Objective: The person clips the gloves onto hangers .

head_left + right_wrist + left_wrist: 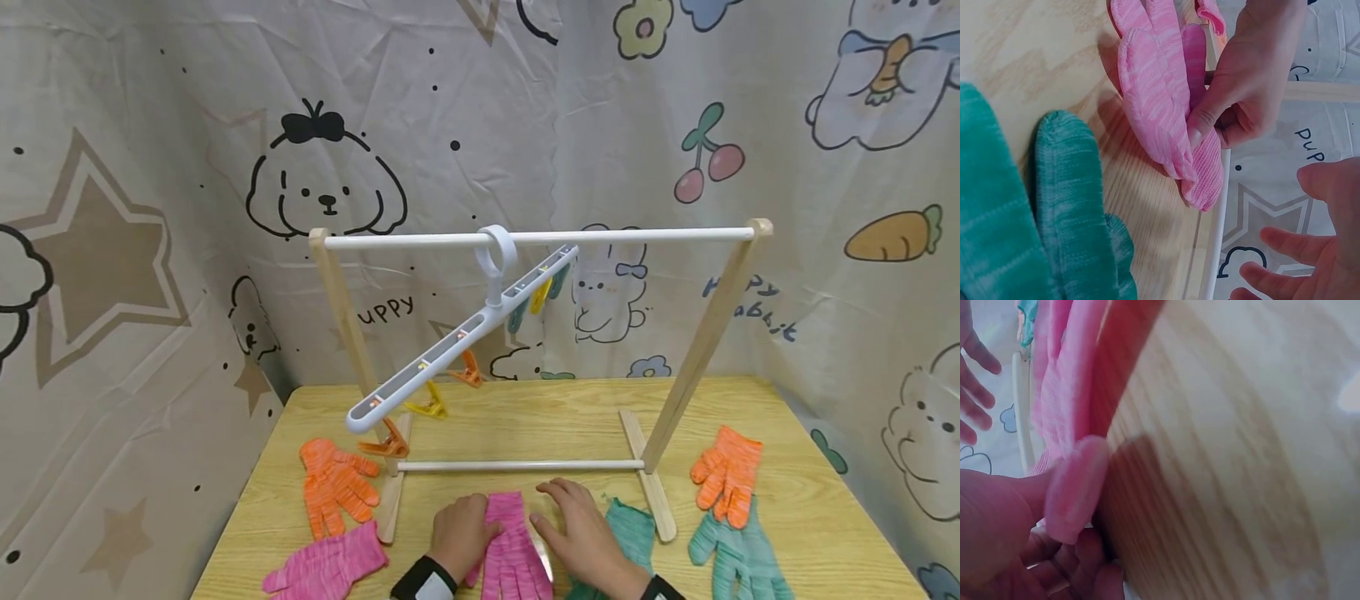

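At the front middle of the table a pink glove (512, 533) lies fingers toward me. My left hand (459, 533) pinches it near the cuff between thumb and curled fingers, and the right wrist view shows this grip on the glove (1160, 94) from the side. Just to the right, my right hand (588, 533) hovers with its fingers spread and relaxed, apart from the glove. Partly hidden under the right forearm is a green glove (632, 533). In the left wrist view, the left thumb (1010, 519) sits by the pink fabric.
A wooden rack (693, 350) with a white top rod stands behind the hands. From it hangs a grey-white hanger (431, 358), slanted, bearing several coloured clips. An orange glove (337, 483) and another pink glove (330, 567) lie left; orange (727, 471) and green gloves (738, 554) lie right.
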Demonstrator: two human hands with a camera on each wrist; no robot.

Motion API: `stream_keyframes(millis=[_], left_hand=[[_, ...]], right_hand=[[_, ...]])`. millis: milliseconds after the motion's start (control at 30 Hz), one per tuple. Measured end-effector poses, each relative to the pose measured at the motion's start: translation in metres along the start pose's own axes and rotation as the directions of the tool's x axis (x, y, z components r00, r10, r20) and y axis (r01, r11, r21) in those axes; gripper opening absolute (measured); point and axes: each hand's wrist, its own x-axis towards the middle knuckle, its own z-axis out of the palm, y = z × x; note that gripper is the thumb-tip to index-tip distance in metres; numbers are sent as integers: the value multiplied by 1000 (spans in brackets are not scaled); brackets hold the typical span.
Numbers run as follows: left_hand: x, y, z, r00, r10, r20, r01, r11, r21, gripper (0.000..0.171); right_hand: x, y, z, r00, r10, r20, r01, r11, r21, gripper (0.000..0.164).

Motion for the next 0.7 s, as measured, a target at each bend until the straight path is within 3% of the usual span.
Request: stream_keyframes(millis=[333, 567, 700], left_hand=[[-5, -12, -6, 1000, -29, -1, 29, 992, -119, 25], [-11, -19, -8, 996, -91, -12, 86, 968, -236, 17], [-11, -21, -18, 991, -127, -28, 115, 953, -279, 15]], right_hand=[[2, -2, -6, 999, -34, 0, 34, 999, -1, 42], [5, -1, -9, 999, -46, 11, 46, 999, -1, 46], [5, -4, -11, 998, -63, -6, 63, 998, -15, 45]])
